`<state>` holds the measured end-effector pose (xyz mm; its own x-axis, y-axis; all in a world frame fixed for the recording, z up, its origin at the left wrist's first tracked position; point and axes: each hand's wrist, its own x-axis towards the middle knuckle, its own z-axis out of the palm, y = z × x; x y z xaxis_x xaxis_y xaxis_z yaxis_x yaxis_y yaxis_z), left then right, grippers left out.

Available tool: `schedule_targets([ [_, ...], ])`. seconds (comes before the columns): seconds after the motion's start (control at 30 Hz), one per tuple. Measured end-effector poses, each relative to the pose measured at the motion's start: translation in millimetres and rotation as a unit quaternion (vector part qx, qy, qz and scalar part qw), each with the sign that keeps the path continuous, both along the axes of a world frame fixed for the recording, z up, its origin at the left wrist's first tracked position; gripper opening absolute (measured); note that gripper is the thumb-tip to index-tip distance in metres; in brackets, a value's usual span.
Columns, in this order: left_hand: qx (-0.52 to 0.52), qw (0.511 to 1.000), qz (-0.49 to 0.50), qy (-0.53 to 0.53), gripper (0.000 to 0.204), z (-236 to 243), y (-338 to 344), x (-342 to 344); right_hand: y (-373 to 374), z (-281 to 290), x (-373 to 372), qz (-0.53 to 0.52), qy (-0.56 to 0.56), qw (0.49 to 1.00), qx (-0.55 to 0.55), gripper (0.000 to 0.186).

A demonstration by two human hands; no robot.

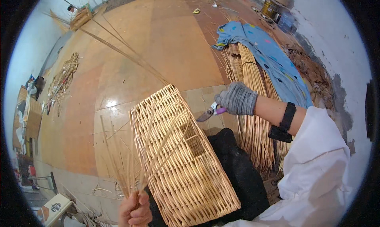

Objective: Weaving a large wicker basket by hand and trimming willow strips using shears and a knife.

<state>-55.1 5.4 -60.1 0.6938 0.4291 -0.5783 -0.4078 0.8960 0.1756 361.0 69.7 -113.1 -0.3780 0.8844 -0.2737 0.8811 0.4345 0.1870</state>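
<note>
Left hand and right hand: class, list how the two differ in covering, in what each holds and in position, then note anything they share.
The left hand is bare; the right hand wears a grey knit glove. The left hand grips a bunch of thin willow rods low in the picture; the right hand holds purple-handled pruning shears higher up, beyond the basket. Both are closed around something beside the woven basket.

Count: 1 woven wicker basket (182, 155). 1 pruning shears (209, 113), purple handles. 2 hands: 1 grey-gloved (236, 99), 1 bare (135, 210). 1 blue spotted cloth (269, 56), upper right. 1 large bundle of willow rods (255, 108) under cloth. 1 black wrist strap (285, 124).
</note>
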Motion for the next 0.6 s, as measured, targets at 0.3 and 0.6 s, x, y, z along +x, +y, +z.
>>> schedule_targets([
  [0.3, 0.026, 0.987, 0.112, -0.11, 0.037, 19, 23, -11, 44, -11, 6, -0.052, 0.007, 0.998, 0.043, 0.02],
  [0.6, 0.202, 0.969, 0.062, 0.126, 0.025, 33, 23, -38, 67, -44, -14, -0.244, 0.169, 0.955, 0.018, 0.021],
])
